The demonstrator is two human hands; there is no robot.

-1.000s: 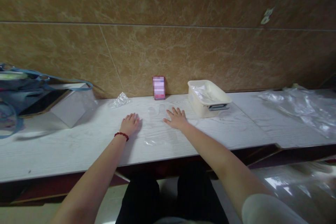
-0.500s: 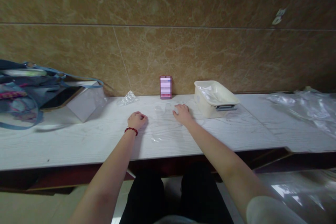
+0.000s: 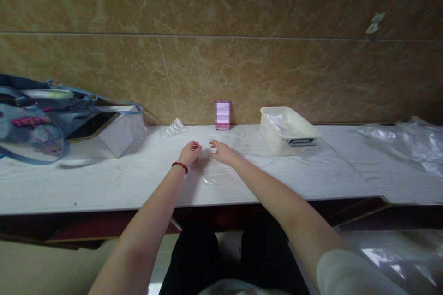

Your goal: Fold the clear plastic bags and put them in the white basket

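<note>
Facing a brown marbled wall [image 3: 277, 69] behind the back edge of a long white table [image 3: 110, 182], and reaching over the front edge with both bare arms. Showing, towards the right end, a loose heap of clear plastic sheeting [image 3: 411, 140] near the back edge. Showing, at the left end, a blue bag [image 3: 65, 109] with a strap trailing over a white box [image 3: 119, 137], plus a dark slab [image 3: 95, 125] tilted between bag and box. Showing, right of the middle and close to the back edge, a cream bin [image 3: 271, 137] with clear wrapping [image 3: 278, 120] inside and a grey latch [image 3: 302, 142] facing the front edge. Spreading across the middle of the table, between the hands and the front edge, as a thin clear film [image 3: 208, 180], too faint to trace fully. Curving the thumb and fingers of the right hand [image 3: 222, 152] apart, open, close to the film. Curling the fingers of the left hand [image 3: 190, 152] inwards just across a narrow gap; impossible to tell whether gripping any film. Showing a phone [image 3: 223, 115] upright against the wall at the back edge. Showing a crumpled clear wrapper [image 3: 176, 127] by the back edge, between box and phone. Wearing a dark red bracelet [image 3: 180, 166] on the left wrist
</note>
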